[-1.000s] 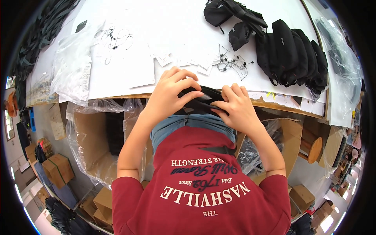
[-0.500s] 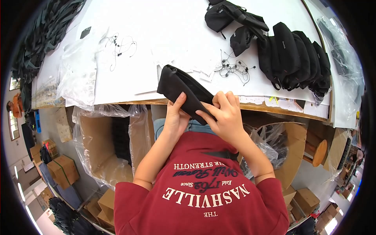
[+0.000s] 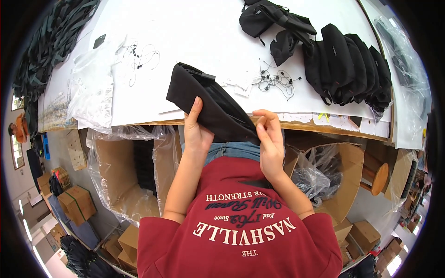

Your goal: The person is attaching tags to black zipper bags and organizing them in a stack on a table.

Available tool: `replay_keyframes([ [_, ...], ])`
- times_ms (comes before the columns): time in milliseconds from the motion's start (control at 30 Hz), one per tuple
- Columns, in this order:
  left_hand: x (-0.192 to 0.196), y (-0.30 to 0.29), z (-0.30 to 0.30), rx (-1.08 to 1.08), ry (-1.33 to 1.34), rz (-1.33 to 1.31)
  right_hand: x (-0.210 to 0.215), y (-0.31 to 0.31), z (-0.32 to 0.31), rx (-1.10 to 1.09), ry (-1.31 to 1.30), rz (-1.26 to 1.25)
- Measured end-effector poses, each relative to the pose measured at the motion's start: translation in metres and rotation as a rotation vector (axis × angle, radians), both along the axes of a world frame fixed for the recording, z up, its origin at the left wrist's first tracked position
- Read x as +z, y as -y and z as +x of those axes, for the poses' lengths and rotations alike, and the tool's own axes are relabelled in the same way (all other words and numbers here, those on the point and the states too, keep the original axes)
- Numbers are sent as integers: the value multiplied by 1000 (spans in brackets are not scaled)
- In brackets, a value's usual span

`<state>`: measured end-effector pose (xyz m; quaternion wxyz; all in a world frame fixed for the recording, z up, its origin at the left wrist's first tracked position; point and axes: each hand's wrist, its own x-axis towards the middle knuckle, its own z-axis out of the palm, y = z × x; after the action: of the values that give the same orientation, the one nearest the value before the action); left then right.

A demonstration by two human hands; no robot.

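Black fabric pouch (image 3: 194, 102) held aslant above the front edge of the white table (image 3: 185, 28), its upper end out over the tabletop, its lower end near my waist. Long opening faces up and right and gapes slightly; interior dark, contents not readable.

My left hand (image 3: 199, 134) grips the pouch along its lower left side: thumb flat on the outer face, the other 4 fingers largely hidden behind the fabric, so their exact placement is unseen. My right hand (image 3: 271, 139) is at the lower right end, index finger stretched toward the opening, thumb beside the edge. Whether those fingertips pinch the cloth or only rest against it, I cannot tell.

Beyond the pouch: white paper slips (image 3: 241, 88), partly covered by it and washed out against the tabletop. To their right, a tangle of dark cords (image 3: 280, 83); strands overlap, count not possible. Far right, a row of black bags (image 3: 340, 60), each overlapping its neighbour. Heap of black straps (image 3: 55, 51) at upper left, cut off by the lens rim. Under the table, a cardboard box (image 3: 118, 180) lined with clear plastic; dark contents indistinct.
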<state>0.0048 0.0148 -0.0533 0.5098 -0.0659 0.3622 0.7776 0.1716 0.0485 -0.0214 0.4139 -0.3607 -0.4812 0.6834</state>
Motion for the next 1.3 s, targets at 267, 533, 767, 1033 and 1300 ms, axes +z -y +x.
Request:
replay_keyframes([
  [267,4,3,2,-43,-80,65,2,0,2,-93,535,715],
  [533,13,3,11,-32,41,-4,-4,-5,-1,-133,617,771],
  [767,1,7,5,-93,59,76,-2,-11,-1,-30,573,751],
  [1033,12,-3,18,-118,-68,-88,-13,-1,5,7,462,419],
  [1300,14,3,11,-254,-239,-63,-15,-22,21,66,182,124],
])
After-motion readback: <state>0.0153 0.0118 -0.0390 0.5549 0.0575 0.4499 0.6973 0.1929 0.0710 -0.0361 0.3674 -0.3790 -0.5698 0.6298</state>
